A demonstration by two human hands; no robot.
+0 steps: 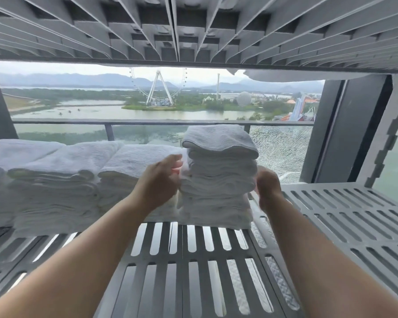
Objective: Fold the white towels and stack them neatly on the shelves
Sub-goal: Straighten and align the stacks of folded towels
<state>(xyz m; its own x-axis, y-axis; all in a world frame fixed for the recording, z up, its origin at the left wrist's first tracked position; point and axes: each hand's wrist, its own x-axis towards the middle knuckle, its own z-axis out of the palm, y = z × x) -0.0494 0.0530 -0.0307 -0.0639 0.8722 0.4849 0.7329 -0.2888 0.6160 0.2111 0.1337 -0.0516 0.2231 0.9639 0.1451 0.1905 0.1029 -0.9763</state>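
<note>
The tall stack of folded white towels (218, 180) stands on the slotted grey shelf (216, 260), between the two hands. The left hand (163, 177) rests its fingers (177, 165), held close together, against the stack's left side. The right hand (268, 184) is at the stack's right side, its fingers too blurred to tell their state. Lower towel stacks (55, 180) lie left of the left fingers.

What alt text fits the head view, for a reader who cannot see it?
A person's left hand and right hand flank a tall stack of folded white towels on a slatted grey shelf. Lower towel stacks sit to its left.
</note>
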